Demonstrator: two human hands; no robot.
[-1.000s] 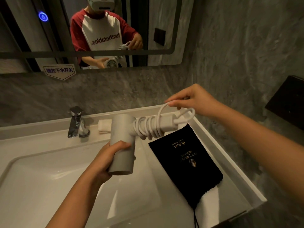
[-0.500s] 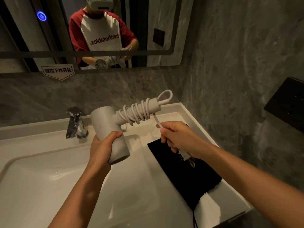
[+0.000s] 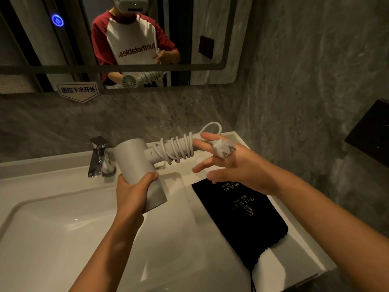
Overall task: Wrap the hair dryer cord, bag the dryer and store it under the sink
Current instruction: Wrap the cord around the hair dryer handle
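My left hand [image 3: 134, 192] grips the barrel of a white hair dryer [image 3: 136, 163] above the sink basin. The dryer's handle points right, with the white cord [image 3: 179, 149] coiled around it in several turns and a small loop sticking out past the handle's end. My right hand [image 3: 235, 165] is at the end of the handle with fingers spread, and the white plug [image 3: 223, 149] rests pinched between its fingers. A black drawstring bag [image 3: 242, 213] with gold lettering lies flat on the counter below my right hand.
A white sink [image 3: 52, 239] fills the lower left, with a chrome faucet [image 3: 97, 157] behind it. The mirror [image 3: 189, 28] above reflects a person. A grey stone wall rises on the right, carrying a dark box [image 3: 370, 131].
My right hand has come up from below the handle to its end, bringing the plug with it and opening its fingers. The dryer has tilted so the handle lies more level.
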